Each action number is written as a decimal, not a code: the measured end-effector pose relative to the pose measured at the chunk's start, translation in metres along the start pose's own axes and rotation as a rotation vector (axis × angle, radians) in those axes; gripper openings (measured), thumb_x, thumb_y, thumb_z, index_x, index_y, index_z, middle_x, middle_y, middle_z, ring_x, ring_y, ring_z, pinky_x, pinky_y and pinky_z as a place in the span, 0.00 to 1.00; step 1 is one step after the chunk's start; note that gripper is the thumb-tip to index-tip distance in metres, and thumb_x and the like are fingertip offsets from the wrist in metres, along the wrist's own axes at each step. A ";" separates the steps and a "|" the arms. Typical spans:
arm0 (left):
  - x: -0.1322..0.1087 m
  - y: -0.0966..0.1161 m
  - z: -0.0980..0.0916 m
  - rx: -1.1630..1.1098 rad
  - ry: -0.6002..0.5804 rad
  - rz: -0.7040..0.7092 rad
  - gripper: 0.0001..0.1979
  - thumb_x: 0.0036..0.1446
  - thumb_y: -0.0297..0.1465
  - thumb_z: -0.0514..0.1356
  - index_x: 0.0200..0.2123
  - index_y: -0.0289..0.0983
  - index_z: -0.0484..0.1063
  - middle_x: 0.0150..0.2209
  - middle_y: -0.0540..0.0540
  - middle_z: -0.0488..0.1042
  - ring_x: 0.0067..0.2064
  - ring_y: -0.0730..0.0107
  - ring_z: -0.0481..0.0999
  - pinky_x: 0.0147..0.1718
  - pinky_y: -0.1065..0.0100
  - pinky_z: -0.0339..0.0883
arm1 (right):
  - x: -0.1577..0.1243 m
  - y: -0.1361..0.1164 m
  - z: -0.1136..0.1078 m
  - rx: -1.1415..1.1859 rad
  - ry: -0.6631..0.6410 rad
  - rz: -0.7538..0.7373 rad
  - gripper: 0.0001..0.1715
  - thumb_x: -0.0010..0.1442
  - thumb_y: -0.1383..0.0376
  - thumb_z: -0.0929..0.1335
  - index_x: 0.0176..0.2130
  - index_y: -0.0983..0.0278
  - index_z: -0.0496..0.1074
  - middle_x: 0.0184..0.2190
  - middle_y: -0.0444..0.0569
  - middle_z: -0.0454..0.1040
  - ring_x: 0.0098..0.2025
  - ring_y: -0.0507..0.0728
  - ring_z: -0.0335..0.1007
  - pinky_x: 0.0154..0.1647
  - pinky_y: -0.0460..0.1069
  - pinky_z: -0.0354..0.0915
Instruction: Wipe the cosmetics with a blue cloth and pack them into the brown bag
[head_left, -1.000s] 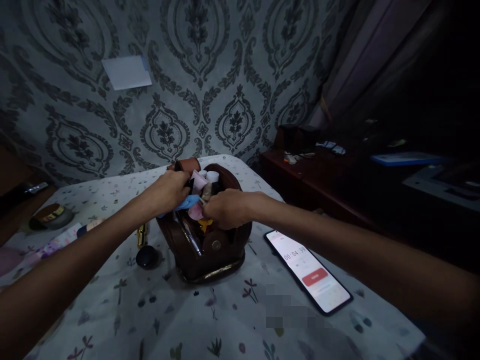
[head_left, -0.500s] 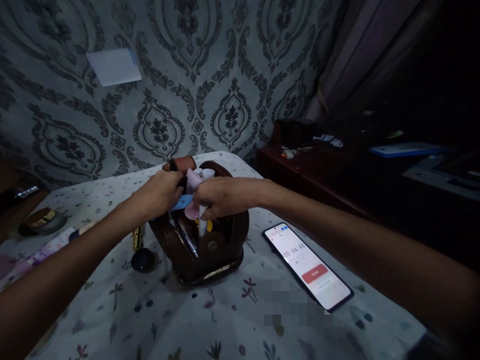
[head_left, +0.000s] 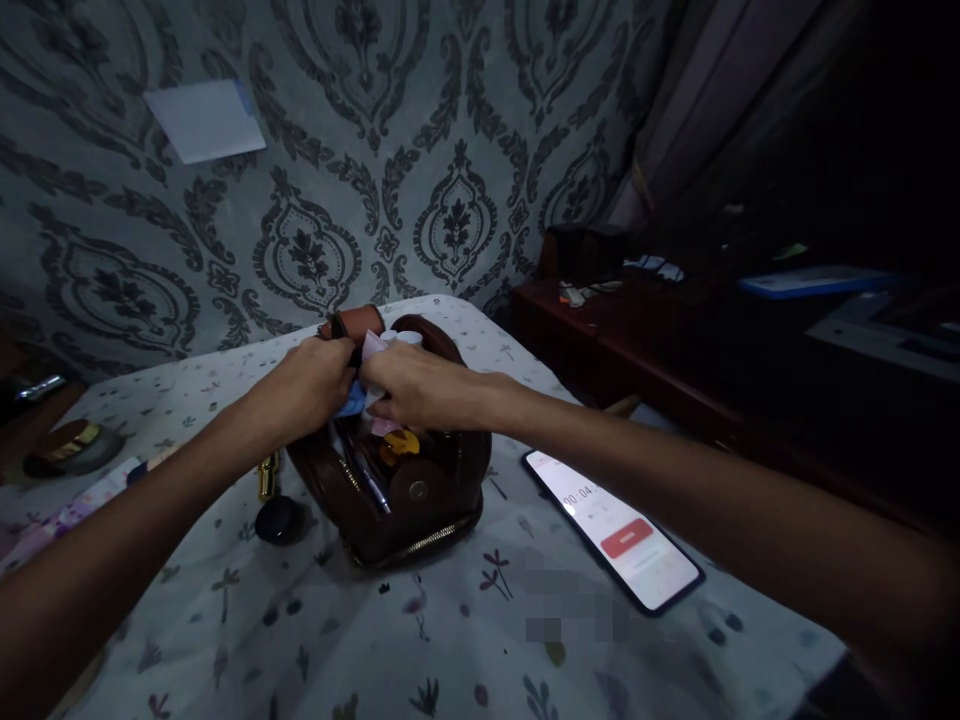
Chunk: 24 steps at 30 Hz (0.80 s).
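Observation:
A dark brown handbag (head_left: 450,500) stands unzipped on the patterned cloth, packed with small items. My left hand (head_left: 319,385) is closed at its far left edge, with the fingers curled over the rim and partly hidden. Just below those fingers shows something light blue (head_left: 351,400). Over the opening, my right hand (head_left: 420,385) is closed around a slim white tube, mostly covered by the fingers. A pink tube (head_left: 372,345) and a white cap (head_left: 409,338) stick up behind it. Inside lie a yellow item (head_left: 401,443) and a silver pen-like stick (head_left: 373,482).
A phone (head_left: 637,545) showing a timer lies right of the bag, under my right forearm. To the left are a round black lid (head_left: 279,520), a gold tube (head_left: 268,476) and a jar (head_left: 75,446). A dark red table (head_left: 555,320) adjoins at the right.
My right hand has moved left and a little back over the bag with the white tube, uncovering more of the yellow item. My left hand stays at the rim. The view has shifted slightly.

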<state>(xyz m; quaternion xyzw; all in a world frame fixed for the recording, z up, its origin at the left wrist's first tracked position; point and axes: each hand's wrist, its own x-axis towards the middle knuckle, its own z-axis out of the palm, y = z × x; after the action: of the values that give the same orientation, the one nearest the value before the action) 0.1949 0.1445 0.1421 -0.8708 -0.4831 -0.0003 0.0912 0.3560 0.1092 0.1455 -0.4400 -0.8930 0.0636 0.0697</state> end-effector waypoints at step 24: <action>-0.016 -0.005 -0.025 -0.016 -0.061 0.035 0.06 0.56 0.28 0.56 0.34 0.39 0.73 0.33 0.44 0.79 0.34 0.60 0.77 0.30 0.66 0.64 | 0.028 -0.008 0.021 0.224 -0.005 0.264 0.10 0.55 0.73 0.69 0.38 0.73 0.78 0.36 0.60 0.80 0.37 0.60 0.77 0.30 0.47 0.66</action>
<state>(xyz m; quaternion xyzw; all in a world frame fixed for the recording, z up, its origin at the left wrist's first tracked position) 0.1847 0.1295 0.1657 -0.8794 -0.4703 0.0242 0.0696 0.3288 0.1254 0.1280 -0.5429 -0.8149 0.1724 0.1069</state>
